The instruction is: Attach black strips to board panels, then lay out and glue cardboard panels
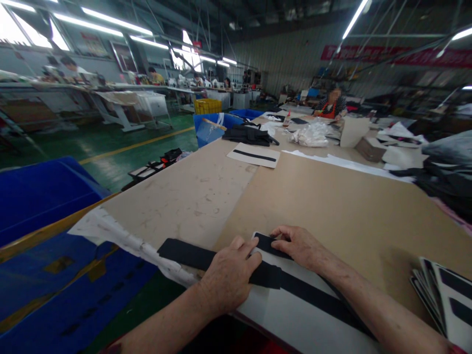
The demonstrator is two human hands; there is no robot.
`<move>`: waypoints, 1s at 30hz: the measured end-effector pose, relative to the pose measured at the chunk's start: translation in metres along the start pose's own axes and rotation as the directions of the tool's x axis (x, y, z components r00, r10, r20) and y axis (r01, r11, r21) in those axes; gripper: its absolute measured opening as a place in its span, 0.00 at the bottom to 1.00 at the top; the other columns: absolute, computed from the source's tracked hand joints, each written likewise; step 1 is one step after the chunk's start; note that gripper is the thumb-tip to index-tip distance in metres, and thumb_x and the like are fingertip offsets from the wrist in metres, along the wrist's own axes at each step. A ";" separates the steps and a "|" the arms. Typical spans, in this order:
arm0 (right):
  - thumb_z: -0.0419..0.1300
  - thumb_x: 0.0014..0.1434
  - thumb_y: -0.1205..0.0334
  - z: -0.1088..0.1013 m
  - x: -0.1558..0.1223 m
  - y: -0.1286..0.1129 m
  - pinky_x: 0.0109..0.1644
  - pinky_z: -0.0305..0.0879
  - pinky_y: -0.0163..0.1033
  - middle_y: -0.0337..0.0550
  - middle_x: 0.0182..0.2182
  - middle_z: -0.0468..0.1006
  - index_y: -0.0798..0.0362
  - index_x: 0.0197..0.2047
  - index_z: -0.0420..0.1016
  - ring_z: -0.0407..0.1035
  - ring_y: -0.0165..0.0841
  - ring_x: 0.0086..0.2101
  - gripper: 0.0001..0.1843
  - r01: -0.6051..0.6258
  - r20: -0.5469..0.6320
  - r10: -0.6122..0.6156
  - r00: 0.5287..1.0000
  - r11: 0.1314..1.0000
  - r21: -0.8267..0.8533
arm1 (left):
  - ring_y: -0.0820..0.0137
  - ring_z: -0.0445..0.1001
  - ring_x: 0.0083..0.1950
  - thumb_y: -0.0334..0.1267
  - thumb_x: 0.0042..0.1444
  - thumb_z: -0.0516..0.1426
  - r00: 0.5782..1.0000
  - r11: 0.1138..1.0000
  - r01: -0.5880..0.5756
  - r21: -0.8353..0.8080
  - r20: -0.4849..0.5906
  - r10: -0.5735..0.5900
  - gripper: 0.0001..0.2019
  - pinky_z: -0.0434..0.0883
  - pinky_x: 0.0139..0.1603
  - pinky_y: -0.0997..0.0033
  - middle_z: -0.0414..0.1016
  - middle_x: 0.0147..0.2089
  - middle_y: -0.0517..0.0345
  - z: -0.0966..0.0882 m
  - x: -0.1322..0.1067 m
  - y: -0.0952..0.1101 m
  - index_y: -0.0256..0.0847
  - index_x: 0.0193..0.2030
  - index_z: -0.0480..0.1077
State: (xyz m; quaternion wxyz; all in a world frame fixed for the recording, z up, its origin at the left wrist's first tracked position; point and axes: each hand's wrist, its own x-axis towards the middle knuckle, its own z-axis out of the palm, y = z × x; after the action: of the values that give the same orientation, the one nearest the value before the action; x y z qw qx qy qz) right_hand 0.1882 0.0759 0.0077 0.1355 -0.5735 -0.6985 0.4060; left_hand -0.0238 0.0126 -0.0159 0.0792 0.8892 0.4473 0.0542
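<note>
A white panel [295, 307] with black strips lies at the table's near edge, in front of me. My left hand [230, 270] is closed at its left end, index finger and thumb at the panel's edge. Beneath that hand runs a loose black strip [188, 254], its far-left end sticking out over the table edge. At the panel's upper edge my right hand [298, 247] has its thumb and bent fingers pressed on another black strip [267, 242]. Part of this strip is hidden by my right hand and forearm.
Stacked panels with black strips [448, 300] stand at the right. Another striped panel [254, 155] lies farther up the table, near folded black fabric [249, 133]. Blue bins [47, 196] line the left side. Across the table sits a person [332, 105] beside plastic bags [311, 132].
</note>
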 end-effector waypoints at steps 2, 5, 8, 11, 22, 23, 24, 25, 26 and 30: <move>0.62 0.56 0.63 -0.003 -0.001 -0.001 0.31 0.57 0.36 0.35 0.24 0.74 0.52 0.41 0.79 0.64 0.28 0.26 0.09 -0.023 -0.008 0.023 1.000 1.000 -0.005 | 0.53 0.63 0.62 0.31 0.54 0.56 1.000 1.000 0.008 0.011 0.008 -0.008 0.20 0.72 0.58 0.52 0.62 0.71 0.49 -0.001 0.000 0.001 0.40 0.55 0.69; 0.66 0.54 0.60 -0.020 -0.013 0.008 0.33 0.60 0.37 0.37 0.28 0.75 0.53 0.48 0.78 0.67 0.30 0.28 0.18 -0.013 -0.003 0.013 1.000 1.000 -0.008 | 0.53 0.63 0.62 0.30 0.53 0.56 1.000 1.000 0.010 0.018 0.021 -0.010 0.22 0.72 0.58 0.52 0.61 0.72 0.49 -0.003 0.001 0.001 0.40 0.56 0.68; 0.69 0.49 0.59 -0.050 -0.044 0.031 0.38 0.64 0.38 0.38 0.33 0.78 0.50 0.54 0.77 0.70 0.33 0.33 0.27 -0.018 0.017 0.017 1.000 0.999 0.033 | 0.53 0.63 0.61 0.29 0.53 0.55 1.000 1.000 0.002 0.017 0.021 -0.003 0.22 0.70 0.60 0.50 0.61 0.71 0.48 -0.003 0.002 0.000 0.39 0.56 0.69; 0.69 0.49 0.57 -0.072 -0.087 0.059 0.42 0.66 0.40 0.40 0.36 0.80 0.48 0.51 0.78 0.73 0.37 0.37 0.24 -0.097 -0.040 0.100 0.994 0.992 0.078 | 0.53 0.63 0.61 0.27 0.52 0.55 1.000 1.000 0.005 0.020 0.018 -0.005 0.23 0.70 0.61 0.49 0.62 0.71 0.47 -0.002 0.002 -0.001 0.39 0.56 0.70; 0.59 0.55 0.45 -0.033 -0.145 0.108 0.42 0.68 0.40 0.39 0.34 0.81 0.49 0.45 0.77 0.75 0.37 0.36 0.21 -0.294 -0.409 0.365 0.837 0.928 0.228 | 0.55 0.67 0.59 0.22 0.49 0.54 0.996 0.994 -0.017 0.112 -0.083 0.026 0.27 0.72 0.60 0.52 0.65 0.70 0.50 0.004 0.002 -0.007 0.41 0.56 0.73; 0.58 0.55 0.44 -0.032 -0.145 0.107 0.41 0.67 0.41 0.39 0.32 0.80 0.49 0.46 0.78 0.74 0.37 0.34 0.22 -0.313 -0.435 0.374 0.819 0.927 0.208 | 0.55 0.68 0.59 0.22 0.49 0.54 0.994 0.993 -0.023 0.114 -0.099 0.034 0.26 0.72 0.60 0.51 0.66 0.69 0.50 0.005 0.002 -0.008 0.40 0.56 0.73; 0.58 0.55 0.43 -0.032 -0.146 0.106 0.39 0.67 0.41 0.39 0.31 0.80 0.50 0.46 0.79 0.73 0.37 0.33 0.23 -0.326 -0.458 0.376 0.806 0.927 0.186 | 0.55 0.68 0.58 0.22 0.49 0.54 0.992 0.993 -0.030 0.115 -0.116 0.043 0.26 0.72 0.60 0.51 0.66 0.69 0.50 0.006 0.001 -0.008 0.40 0.56 0.73; 0.57 0.54 0.43 -0.032 -0.146 0.104 0.39 0.66 0.41 0.39 0.30 0.79 0.50 0.46 0.79 0.73 0.38 0.33 0.24 -0.333 -0.475 0.372 0.797 0.928 0.168 | 0.55 0.68 0.58 0.22 0.49 0.54 0.990 0.992 -0.035 0.117 -0.131 0.050 0.26 0.72 0.60 0.51 0.66 0.69 0.50 0.007 0.001 -0.009 0.40 0.56 0.73; 0.56 0.54 0.43 -0.032 -0.146 0.103 0.39 0.66 0.42 0.39 0.29 0.79 0.50 0.47 0.79 0.73 0.38 0.32 0.25 -0.337 -0.488 0.366 0.792 0.929 0.151 | 0.55 0.68 0.58 0.22 0.49 0.54 0.988 0.992 -0.040 0.121 -0.144 0.058 0.26 0.72 0.60 0.51 0.66 0.69 0.49 0.008 0.001 -0.010 0.40 0.56 0.73; 0.54 0.55 0.44 -0.032 -0.142 0.103 0.39 0.65 0.42 0.40 0.29 0.78 0.51 0.46 0.80 0.72 0.37 0.32 0.25 -0.341 -0.527 0.349 0.775 0.933 0.115 | 0.55 0.68 0.58 0.22 0.49 0.55 0.983 0.990 -0.048 0.131 -0.167 0.070 0.26 0.72 0.59 0.52 0.67 0.69 0.51 0.011 0.001 -0.011 0.40 0.55 0.74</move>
State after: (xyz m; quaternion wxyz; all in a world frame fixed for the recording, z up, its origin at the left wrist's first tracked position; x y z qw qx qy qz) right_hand 0.3241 -0.0392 -0.0069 0.2534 -0.7814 -0.5123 0.2505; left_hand -0.0301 0.0194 -0.0286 -0.0176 0.8974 0.4283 0.1044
